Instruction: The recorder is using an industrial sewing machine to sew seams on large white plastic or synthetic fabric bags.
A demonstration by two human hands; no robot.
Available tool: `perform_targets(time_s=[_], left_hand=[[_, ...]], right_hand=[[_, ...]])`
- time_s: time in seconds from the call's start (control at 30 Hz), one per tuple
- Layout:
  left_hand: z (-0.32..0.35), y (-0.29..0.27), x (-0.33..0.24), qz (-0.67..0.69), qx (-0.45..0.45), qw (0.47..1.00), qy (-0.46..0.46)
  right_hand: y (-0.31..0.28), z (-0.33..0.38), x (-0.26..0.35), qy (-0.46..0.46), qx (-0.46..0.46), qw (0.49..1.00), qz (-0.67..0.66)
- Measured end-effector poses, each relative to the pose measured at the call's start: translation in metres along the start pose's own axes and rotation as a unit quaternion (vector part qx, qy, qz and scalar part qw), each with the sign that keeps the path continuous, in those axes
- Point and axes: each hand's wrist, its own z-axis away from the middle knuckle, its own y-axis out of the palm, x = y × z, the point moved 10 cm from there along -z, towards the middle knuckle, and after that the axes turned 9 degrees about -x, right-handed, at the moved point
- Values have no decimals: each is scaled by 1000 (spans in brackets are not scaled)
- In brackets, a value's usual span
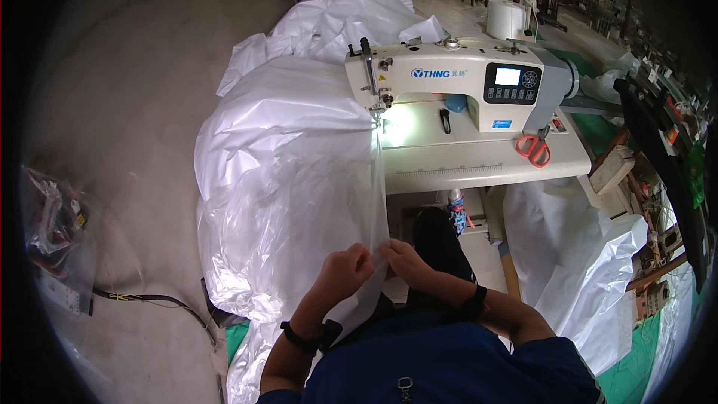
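From where I watch, my right hand [404, 260] has its fingers closed on the near right edge of the white sheet [292, 146]; my left hand [346, 273] is curled nearly into a fist over it, and I cannot tell whether it grips a fold. The sheet spreads ahead and leftward, its straight right edge running lengthwise away from me to the lit needle area of the sewing machine [441, 75], with the right hand nearer that edge. Right of it, red scissors [533, 151] and black snips [446, 121] lie on the tabletop [557, 166]
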Motion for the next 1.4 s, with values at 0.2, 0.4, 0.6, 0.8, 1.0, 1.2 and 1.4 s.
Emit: perform_targets(time_s=[0.2, 0.4, 0.6, 0.8, 1.0, 1.2, 1.4], left_hand=[[-6, 38, 11, 26, 110, 994, 7], [-13, 58, 8, 5, 185, 982, 42], [-110, -7, 36, 59, -32, 998, -16], [-199, -7, 88, -285, -55, 956, 48], [-235, -38, 144, -294, -21, 954, -53], [-263, -42, 87, -144, -124, 982, 8], [-245, 26, 105, 176, -9, 961, -215]], right_hand=[[-12, -13, -5, -7, -10, 999, -44], [-26, -51, 11, -105, -93, 989, 39], [-21, -46, 16, -77, -94, 992, -21], [-27, -31, 33, -64, -103, 991, -49], [-29, -34, 12, 3, -90, 995, -53], [-23, -39, 8, 16, -66, 996, -55], [-26, -37, 15, -7, -77, 997, -31]])
